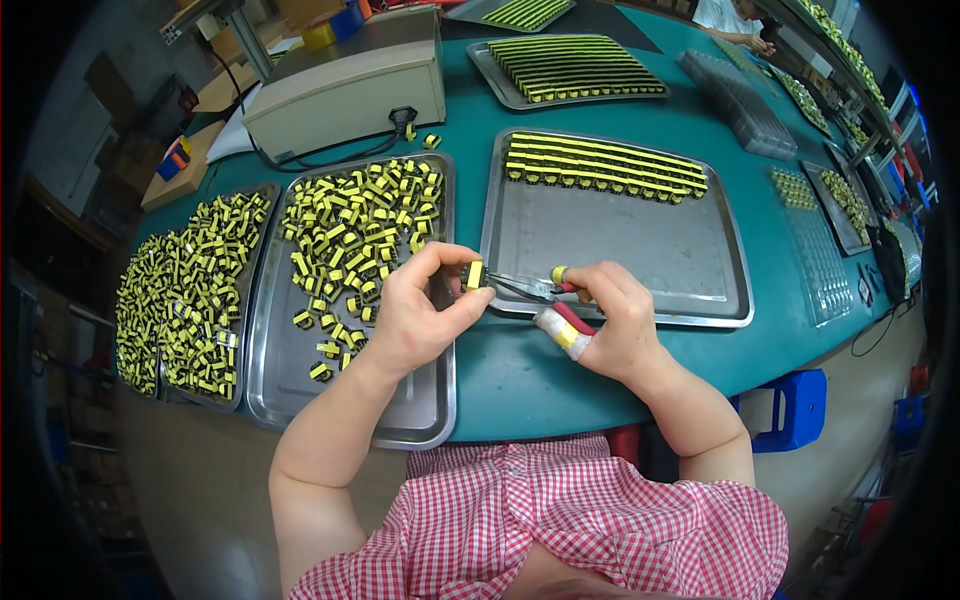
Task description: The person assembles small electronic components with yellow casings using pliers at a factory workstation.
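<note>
Between the thumb and fingers of my left hand [418, 305] is a small yellow-and-black transformer [475, 275]. My right hand [618, 318] grips long-nose pliers [530, 287] with red handles, their jaw tips reaching the transformer's right side. White and yellow tape wraps the thumb and a fingertip of that hand. Left of my hands, a metal tray [270, 340] holds a loose pile of similar transformers [365, 215]. Behind the pliers, another metal tray [620, 265] carries neat rows of transformers [605, 168] along its far side. Whether the plier jaws touch a pin is too small to tell.
A further tray of loose transformers [195, 290] lies at far left. Behind stand a grey instrument box [345, 105] with a black cable and a filled tray [570, 70]. Clear plastic trays [740, 105] lie right, near another person [735, 22]. A blue stool [795, 410] is below the table.
</note>
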`<state>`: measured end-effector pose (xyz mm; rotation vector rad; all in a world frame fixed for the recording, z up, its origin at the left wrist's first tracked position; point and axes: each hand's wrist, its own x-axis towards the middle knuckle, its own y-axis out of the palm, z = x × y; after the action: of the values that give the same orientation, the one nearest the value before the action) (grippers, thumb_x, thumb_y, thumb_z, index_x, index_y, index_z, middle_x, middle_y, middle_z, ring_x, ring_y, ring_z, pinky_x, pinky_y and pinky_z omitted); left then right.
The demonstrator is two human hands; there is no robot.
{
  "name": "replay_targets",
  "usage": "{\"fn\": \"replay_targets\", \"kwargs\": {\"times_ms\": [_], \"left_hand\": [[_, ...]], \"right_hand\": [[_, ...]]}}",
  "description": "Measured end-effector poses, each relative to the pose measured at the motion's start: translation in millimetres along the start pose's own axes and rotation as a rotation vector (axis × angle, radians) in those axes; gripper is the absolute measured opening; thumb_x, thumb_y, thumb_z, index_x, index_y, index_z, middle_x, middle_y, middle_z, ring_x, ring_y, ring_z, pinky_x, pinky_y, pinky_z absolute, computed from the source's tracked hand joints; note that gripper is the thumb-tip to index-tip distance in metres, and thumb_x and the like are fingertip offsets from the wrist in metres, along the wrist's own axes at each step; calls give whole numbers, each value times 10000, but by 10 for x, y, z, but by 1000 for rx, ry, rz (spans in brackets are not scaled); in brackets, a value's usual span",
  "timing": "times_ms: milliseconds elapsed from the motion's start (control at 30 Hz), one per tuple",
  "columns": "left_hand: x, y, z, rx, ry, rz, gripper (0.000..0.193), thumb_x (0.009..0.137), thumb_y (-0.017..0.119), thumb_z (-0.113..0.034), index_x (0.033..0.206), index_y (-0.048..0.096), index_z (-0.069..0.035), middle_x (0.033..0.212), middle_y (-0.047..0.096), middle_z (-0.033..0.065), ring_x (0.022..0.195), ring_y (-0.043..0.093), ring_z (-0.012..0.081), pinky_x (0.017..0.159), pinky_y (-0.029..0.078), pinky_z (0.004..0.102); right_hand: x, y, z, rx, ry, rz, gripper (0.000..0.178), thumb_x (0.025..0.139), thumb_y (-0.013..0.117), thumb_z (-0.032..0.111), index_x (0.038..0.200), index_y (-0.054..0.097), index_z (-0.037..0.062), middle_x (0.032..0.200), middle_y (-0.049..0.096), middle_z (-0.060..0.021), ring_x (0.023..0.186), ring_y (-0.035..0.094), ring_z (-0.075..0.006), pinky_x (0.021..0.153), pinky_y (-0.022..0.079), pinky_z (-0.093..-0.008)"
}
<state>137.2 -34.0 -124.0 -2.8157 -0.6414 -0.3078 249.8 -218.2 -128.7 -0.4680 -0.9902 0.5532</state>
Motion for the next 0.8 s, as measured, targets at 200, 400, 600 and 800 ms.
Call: {"fn": "replay_targets", "kwargs": {"times_ms": [200,400,600,800], "left_hand": [[-4,-6,10,44,14,-6,271,697,699,-78,928,578,0,740,551,1,651,494,63,589,424,204],[-5,-17,-15,101,33,37,281,705,669,-5,960,551,5,781,516,-21,674,463,34,591,381,175],[14,-37,-41,193,105,48,263,682,681,-26,913,556,-5,767,519,-12,648,458,46,574,386,186],[15,-52,-149,372,209,49,252,649,694,-39,855,551,-8,723,514,13,602,466,71,546,389,208]], "right_hand": [[5,-6,2,-1,-10,5,395,572,788,128,895,585,25,710,550,-71,599,525,-203,529,430,-305],[-2,-11,-3,-8,-11,16,388,573,784,120,893,585,24,710,553,-69,598,526,-200,527,432,-302],[7,-44,-21,-3,-16,27,376,573,781,108,886,589,25,717,565,-70,597,532,-197,526,434,-296],[30,-103,-12,5,-18,45,363,573,782,113,871,594,25,721,570,-70,594,532,-193,523,432,-292]]}}
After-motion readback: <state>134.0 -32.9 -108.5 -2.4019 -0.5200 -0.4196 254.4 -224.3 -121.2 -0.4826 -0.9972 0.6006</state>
